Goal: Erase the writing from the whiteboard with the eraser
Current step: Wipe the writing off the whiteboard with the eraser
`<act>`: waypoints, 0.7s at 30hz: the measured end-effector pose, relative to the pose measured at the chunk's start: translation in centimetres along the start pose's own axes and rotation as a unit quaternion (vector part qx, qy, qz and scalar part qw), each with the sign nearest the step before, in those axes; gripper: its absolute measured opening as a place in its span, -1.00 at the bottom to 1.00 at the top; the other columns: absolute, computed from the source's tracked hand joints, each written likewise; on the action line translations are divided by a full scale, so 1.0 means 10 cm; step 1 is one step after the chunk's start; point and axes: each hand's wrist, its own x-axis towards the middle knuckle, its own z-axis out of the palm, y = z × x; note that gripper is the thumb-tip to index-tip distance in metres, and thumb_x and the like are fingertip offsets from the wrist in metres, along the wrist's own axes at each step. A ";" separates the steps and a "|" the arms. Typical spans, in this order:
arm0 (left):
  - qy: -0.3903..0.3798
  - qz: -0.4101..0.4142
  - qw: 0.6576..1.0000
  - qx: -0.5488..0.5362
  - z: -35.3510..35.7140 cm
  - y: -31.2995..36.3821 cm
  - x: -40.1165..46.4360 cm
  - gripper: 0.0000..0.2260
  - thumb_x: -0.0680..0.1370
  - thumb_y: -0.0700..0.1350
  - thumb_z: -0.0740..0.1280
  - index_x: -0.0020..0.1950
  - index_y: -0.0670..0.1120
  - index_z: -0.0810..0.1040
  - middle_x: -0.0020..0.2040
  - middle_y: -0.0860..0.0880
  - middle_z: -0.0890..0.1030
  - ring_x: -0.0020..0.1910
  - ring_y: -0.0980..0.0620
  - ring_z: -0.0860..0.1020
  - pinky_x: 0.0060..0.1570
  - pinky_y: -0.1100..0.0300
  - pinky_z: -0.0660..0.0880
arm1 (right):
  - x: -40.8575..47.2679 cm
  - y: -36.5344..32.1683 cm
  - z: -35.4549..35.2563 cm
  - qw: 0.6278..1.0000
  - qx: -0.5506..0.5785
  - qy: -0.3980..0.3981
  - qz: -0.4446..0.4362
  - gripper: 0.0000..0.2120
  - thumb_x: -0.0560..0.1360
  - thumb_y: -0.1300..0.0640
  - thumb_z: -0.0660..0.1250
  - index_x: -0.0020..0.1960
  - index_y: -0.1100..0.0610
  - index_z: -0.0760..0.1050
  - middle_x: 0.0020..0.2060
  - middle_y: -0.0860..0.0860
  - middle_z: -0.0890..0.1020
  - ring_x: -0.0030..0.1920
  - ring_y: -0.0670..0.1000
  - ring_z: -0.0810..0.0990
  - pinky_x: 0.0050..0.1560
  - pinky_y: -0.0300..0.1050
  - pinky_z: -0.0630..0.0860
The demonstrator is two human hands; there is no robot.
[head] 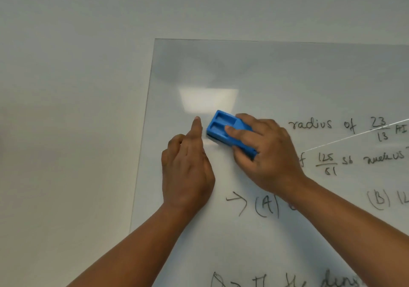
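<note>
I see my right hand (263,151) gripping the blue eraser (230,131), fingers curled over its back, pressing it flat on the whiteboard (254,69) near the board's upper left area. My left hand (186,167) rests just left of the eraser, 1 finger extended, holding nothing. Wiping looks underway; next, I judge, sweep right of the eraser across the writing (312,124).

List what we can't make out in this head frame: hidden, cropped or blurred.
- Start of the top two lines of writing: head view, covered by the right hand.
- Text after "(A)": hidden by the right forearm.
- Eraser pad face: pressed against the whiteboard, out of sight.
- Right ends of the lines: cut by the frame edge.
- Bottom line: blurred and cropped.
- Left hand palm: faces the board.
</note>
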 end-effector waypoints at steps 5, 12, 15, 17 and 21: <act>-0.001 -0.004 1.000 -0.012 0.03 -0.03 0.00 -0.31 0.58 -0.15 0.17 0.59 0.14 -0.14 0.28 0.07 0.49 0.28 0.05 0.32 0.25 0.14 0.26 | 0.37 0.21 -0.03 0.996 -0.001 0.050 0.073 -0.63 0.52 0.05 0.43 0.32 -0.07 0.58 0.39 0.02 0.55 0.26 0.15 0.54 0.28 0.18 0.39; -0.012 -0.018 1.000 -0.007 0.02 0.00 -0.03 -0.33 0.58 -0.15 0.15 0.59 0.11 -0.12 0.35 0.03 0.47 0.33 0.00 0.34 0.32 0.04 0.32 | 0.08 0.11 0.05 0.999 -0.006 0.032 0.005 -0.69 0.53 -0.12 0.36 0.25 -0.10 0.60 0.32 -0.02 0.59 0.18 0.10 0.56 0.14 0.13 0.43; -0.011 -0.019 1.000 -0.005 0.04 -0.02 -0.03 -0.33 0.58 -0.14 0.14 0.59 0.13 -0.13 0.36 0.02 0.44 0.34 0.00 0.31 0.34 0.10 0.25 | 0.37 0.28 -0.01 0.991 -0.001 0.086 0.101 -0.69 0.52 -0.03 0.46 0.25 -0.05 0.62 0.34 0.01 0.59 0.19 0.17 0.56 0.21 0.19 0.44; -0.007 -0.020 1.000 -0.002 0.04 -0.01 -0.02 -0.33 0.59 -0.15 0.15 0.59 0.12 -0.14 0.40 0.03 0.42 0.39 0.01 0.28 0.37 0.13 0.18 | 0.44 0.14 0.09 0.992 -0.003 0.078 0.095 -0.69 0.52 -0.04 0.45 0.26 -0.06 0.61 0.35 0.00 0.58 0.20 0.17 0.55 0.19 0.15 0.39; -0.008 -0.028 1.000 -0.003 0.03 0.02 -0.02 -0.36 0.60 -0.15 0.15 0.59 0.10 -0.09 0.49 0.07 0.35 0.51 0.03 0.18 0.44 0.11 0.07 | 0.18 0.04 0.09 1.000 0.016 0.023 -0.006 -0.68 0.50 -0.08 0.38 0.25 -0.09 0.61 0.31 0.00 0.60 0.18 0.12 0.57 0.18 0.13 0.44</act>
